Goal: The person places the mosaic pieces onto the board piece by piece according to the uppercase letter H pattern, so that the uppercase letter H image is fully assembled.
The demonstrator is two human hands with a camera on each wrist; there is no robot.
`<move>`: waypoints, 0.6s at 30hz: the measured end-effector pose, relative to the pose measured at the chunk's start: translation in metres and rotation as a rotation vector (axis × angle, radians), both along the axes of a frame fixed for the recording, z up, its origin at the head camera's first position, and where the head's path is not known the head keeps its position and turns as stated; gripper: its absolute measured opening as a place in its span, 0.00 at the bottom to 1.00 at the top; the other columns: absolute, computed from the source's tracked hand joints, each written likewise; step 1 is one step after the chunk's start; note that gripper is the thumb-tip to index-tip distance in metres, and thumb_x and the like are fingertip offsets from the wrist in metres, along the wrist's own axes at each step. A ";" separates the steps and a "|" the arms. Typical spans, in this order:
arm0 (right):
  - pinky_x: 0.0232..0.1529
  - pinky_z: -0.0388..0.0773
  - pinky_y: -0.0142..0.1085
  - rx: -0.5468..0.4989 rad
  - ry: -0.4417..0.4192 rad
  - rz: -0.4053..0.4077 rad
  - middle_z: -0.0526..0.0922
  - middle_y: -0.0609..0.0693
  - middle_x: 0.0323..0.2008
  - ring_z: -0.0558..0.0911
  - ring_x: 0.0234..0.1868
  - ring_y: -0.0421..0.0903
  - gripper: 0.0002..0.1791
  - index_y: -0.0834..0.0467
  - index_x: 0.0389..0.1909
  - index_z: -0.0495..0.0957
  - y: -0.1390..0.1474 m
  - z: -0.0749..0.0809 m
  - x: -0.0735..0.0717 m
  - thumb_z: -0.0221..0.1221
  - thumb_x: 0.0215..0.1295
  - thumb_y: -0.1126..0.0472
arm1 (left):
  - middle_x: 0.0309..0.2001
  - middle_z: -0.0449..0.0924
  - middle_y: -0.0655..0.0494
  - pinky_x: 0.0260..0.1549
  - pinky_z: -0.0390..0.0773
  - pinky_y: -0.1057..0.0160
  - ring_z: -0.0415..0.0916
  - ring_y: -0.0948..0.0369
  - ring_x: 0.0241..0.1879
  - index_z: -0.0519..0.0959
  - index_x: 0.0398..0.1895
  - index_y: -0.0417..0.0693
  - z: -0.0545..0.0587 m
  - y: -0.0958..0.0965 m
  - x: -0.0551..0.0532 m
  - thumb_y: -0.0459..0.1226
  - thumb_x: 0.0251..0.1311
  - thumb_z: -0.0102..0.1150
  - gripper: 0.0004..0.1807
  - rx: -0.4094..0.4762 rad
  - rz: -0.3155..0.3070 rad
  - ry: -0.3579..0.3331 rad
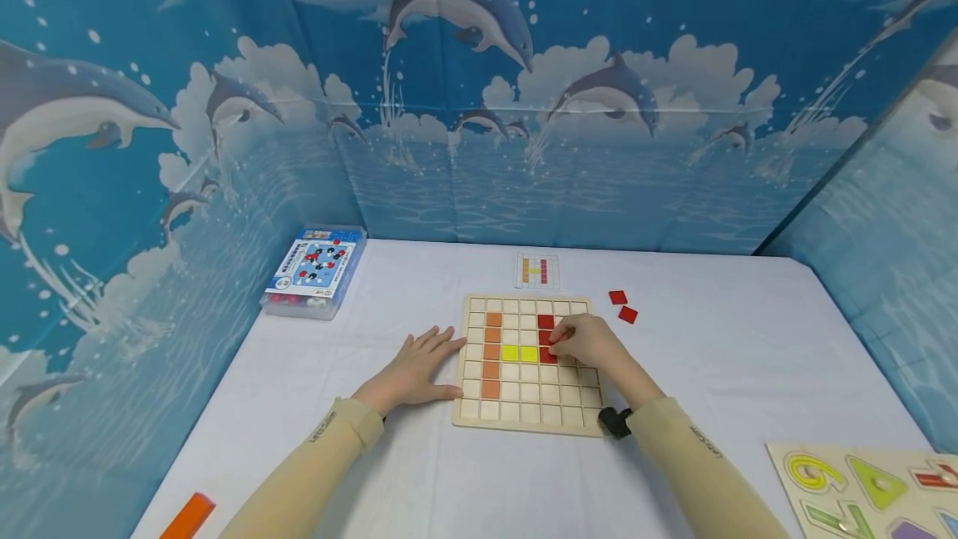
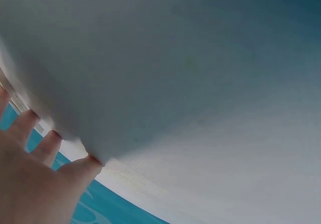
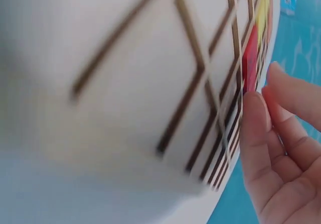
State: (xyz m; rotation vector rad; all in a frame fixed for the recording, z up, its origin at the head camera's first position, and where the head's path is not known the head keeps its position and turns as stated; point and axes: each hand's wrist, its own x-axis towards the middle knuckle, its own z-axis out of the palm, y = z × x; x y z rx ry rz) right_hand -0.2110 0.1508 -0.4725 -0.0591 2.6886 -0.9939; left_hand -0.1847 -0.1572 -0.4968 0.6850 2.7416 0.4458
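Observation:
A wooden grid board lies on the white table. It carries a column of several orange tiles, two yellow tiles and a column of red tiles. My right hand is over the board's right part, thumb and fingers pinching a small red tile beside the red column. The fingers partly hide that tile. With fingers spread, my left hand rests flat at the board's left edge, fingertips touching the rim.
Behind the board lies a pattern card. Two loose red tiles lie to its right. A plastic game box stands at the back left. An orange block is at the front left, a wooden shape puzzle at the front right.

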 end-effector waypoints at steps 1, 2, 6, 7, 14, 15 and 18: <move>0.33 0.73 0.34 -0.006 -0.001 -0.007 0.81 0.50 0.32 0.75 0.34 0.46 0.05 0.57 0.33 0.82 0.004 0.001 -0.001 0.68 0.59 0.60 | 0.78 0.52 0.49 0.72 0.45 0.34 0.45 0.46 0.78 0.58 0.77 0.58 0.000 0.000 0.000 0.59 0.56 0.65 0.47 -0.002 0.001 0.001; 0.33 0.73 0.34 -0.008 0.001 -0.017 0.81 0.50 0.33 0.75 0.35 0.46 0.06 0.57 0.34 0.82 0.009 0.003 -0.002 0.67 0.59 0.59 | 0.78 0.52 0.49 0.72 0.45 0.34 0.45 0.46 0.78 0.57 0.77 0.58 0.000 0.000 0.000 0.59 0.56 0.65 0.47 -0.006 0.001 0.000; 0.36 0.75 0.36 -0.017 0.010 -0.062 0.83 0.53 0.36 0.78 0.37 0.48 0.11 0.59 0.41 0.82 0.031 0.009 -0.009 0.66 0.61 0.57 | 0.78 0.52 0.50 0.73 0.46 0.35 0.45 0.46 0.78 0.57 0.77 0.59 -0.002 0.000 -0.001 0.60 0.56 0.64 0.47 -0.017 0.008 -0.002; 0.37 0.76 0.37 -0.018 0.018 -0.073 0.83 0.54 0.37 0.79 0.38 0.48 0.12 0.59 0.42 0.82 0.037 0.010 -0.011 0.65 0.62 0.57 | 0.78 0.51 0.50 0.73 0.46 0.35 0.45 0.47 0.78 0.57 0.77 0.59 -0.002 0.000 -0.001 0.60 0.56 0.64 0.47 -0.021 0.008 -0.002; 0.41 0.78 0.40 -0.044 0.063 -0.157 0.82 0.62 0.48 0.79 0.46 0.54 0.21 0.64 0.53 0.77 0.082 0.011 -0.023 0.63 0.66 0.55 | 0.78 0.51 0.50 0.72 0.46 0.34 0.45 0.46 0.78 0.57 0.77 0.59 -0.002 0.000 -0.001 0.60 0.56 0.64 0.48 -0.019 0.003 0.001; 0.42 0.78 0.41 -0.048 0.066 -0.175 0.81 0.63 0.49 0.79 0.47 0.55 0.22 0.65 0.54 0.76 0.087 0.010 -0.024 0.62 0.66 0.54 | 0.78 0.52 0.49 0.72 0.46 0.34 0.45 0.46 0.78 0.57 0.77 0.58 -0.001 0.000 -0.001 0.60 0.56 0.64 0.48 -0.016 0.001 0.002; 0.45 0.79 0.43 -0.063 0.062 -0.243 0.78 0.65 0.52 0.77 0.49 0.57 0.25 0.66 0.57 0.73 0.099 0.007 -0.027 0.61 0.66 0.54 | 0.78 0.52 0.49 0.72 0.46 0.33 0.45 0.45 0.78 0.57 0.77 0.58 -0.001 0.000 -0.001 0.60 0.56 0.64 0.47 -0.011 -0.007 0.005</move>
